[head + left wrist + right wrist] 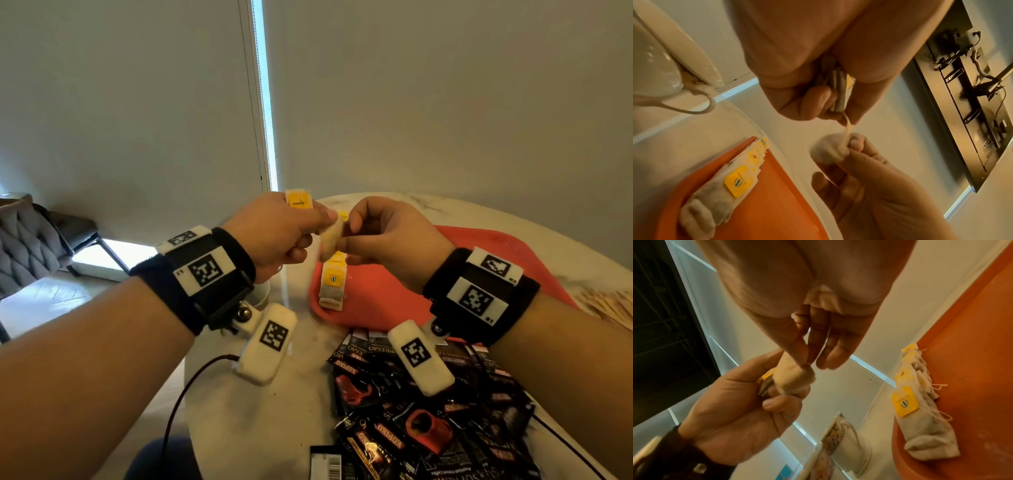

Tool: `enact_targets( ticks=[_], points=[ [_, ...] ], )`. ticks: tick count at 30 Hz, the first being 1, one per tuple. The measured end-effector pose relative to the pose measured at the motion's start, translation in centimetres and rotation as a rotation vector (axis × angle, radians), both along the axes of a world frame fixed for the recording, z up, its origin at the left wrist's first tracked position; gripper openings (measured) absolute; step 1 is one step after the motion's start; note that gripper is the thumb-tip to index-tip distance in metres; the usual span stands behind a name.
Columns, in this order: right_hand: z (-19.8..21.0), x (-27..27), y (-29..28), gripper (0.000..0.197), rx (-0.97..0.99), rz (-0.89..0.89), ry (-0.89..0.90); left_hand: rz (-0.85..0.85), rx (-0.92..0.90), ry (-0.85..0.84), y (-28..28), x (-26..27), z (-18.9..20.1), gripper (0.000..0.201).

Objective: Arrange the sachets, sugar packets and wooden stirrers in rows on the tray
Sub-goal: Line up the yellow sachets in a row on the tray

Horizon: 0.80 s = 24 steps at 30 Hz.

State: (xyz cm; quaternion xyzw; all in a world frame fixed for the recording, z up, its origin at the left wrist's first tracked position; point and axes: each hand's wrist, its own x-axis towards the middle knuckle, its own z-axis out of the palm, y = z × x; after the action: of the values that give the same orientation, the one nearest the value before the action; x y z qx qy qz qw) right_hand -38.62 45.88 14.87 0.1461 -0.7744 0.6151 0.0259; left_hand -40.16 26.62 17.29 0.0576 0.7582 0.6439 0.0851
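Above the table's far side, my left hand (308,236) grips a small stack of tea bags with yellow tags (298,199). My right hand (356,233) pinches one tea bag (331,236) at the stack's edge; the left wrist view shows this tea bag (828,151) bunched in the right fingertips (854,142). On the red tray (394,301) a row of tea bags (333,284) lies along its left side, also seen as a row (916,402) in the right wrist view. A heap of black coffee sachets (428,411) lies on the near table. Wooden stirrers (603,305) lie at the right.
The white marble table (260,428) has a rounded edge at the left. A white cup (663,65) stands near the tray's far left. A grey chair (27,240) is on the floor to the left. A black cable (191,394) hangs from my left wrist.
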Motion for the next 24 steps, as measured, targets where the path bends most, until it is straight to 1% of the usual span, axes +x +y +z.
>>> enact_targets(
  ticks=[3,5,6,9,13,16,19,24],
  points=[
    [-0.1,0.0,-0.1,0.025,0.071,-0.042,0.027,-0.049,-0.034,-0.026,-0.1,-0.1,-0.1,0.006],
    [-0.1,0.0,-0.2,0.030,0.087,-0.040,0.027,-0.077,-0.061,-0.044,-0.2,-0.3,0.0,0.007],
    [-0.1,0.0,-0.2,0.032,0.081,-0.025,-0.001,-0.088,-0.071,-0.054,-0.3,-0.3,0.0,0.007],
    [0.0,0.0,-0.4,0.029,0.032,0.004,-0.110,-0.104,-0.080,-0.085,-0.4,-0.6,0.2,0.008],
    [-0.8,-0.3,-0.5,0.026,0.113,-0.090,-0.171,-0.042,-0.111,-0.081,-0.4,-1.0,-0.1,0.009],
    [-2.1,-0.5,-0.5,0.025,0.161,-0.136,-0.316,0.018,-0.112,-0.079,-0.7,-1.3,-0.1,0.014],
    [-3.5,-1.0,-0.5,0.027,0.086,-0.166,-0.510,0.042,-0.075,-0.087,-0.9,-1.5,0.3,0.020],
    [-5.1,-1.5,-0.8,0.026,0.063,-0.149,-0.683,0.049,-0.025,-0.090,-1.0,-1.4,0.6,0.021]
  ],
)
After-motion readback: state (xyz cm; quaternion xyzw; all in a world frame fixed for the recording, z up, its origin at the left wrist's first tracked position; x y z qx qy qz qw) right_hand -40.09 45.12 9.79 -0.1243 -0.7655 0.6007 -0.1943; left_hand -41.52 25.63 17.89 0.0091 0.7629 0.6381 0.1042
